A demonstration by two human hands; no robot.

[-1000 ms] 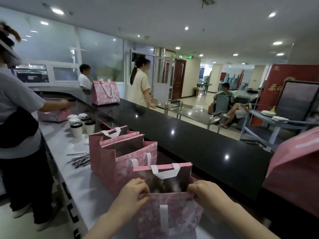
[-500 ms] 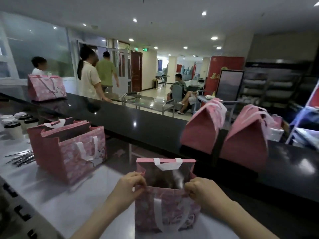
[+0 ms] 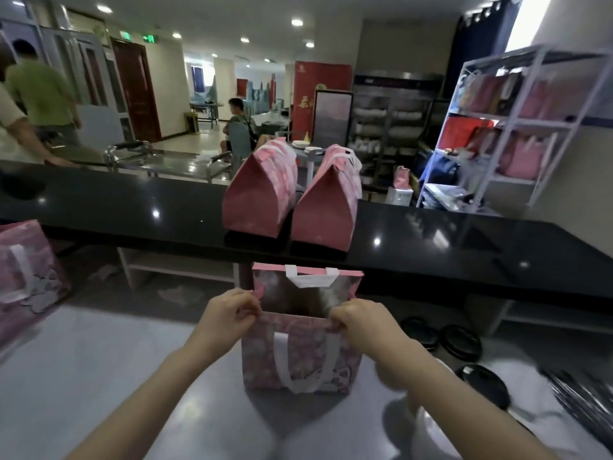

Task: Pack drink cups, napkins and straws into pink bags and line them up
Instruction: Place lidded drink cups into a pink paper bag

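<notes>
An open pink bag [image 3: 300, 356] with white handles stands on the grey worktop in front of me. My left hand [image 3: 229, 315] pinches the near rim at its left corner. My right hand [image 3: 356, 322] pinches the same rim at the right corner. The inside is dark and I cannot tell what it holds. Two closed pink bags [image 3: 262, 190] [image 3: 326, 200] stand side by side on the black counter [image 3: 132, 210] behind it. Another pink bag [image 3: 26, 277] is at the left edge. Black cup lids [image 3: 461, 340] lie to the right, dark straws [image 3: 583, 403] further right.
A raised black counter runs across behind the worktop. A white shelf rack [image 3: 517, 127] with pink and red bags stands at the back right. People stand at the left [image 3: 39, 91]; one sits in the far room [image 3: 237, 121].
My view has swung to the right: the cups and open bags at the left slid out of view, and the two closed bags came to the centre. Both hands kept hold of the bag's rim.
</notes>
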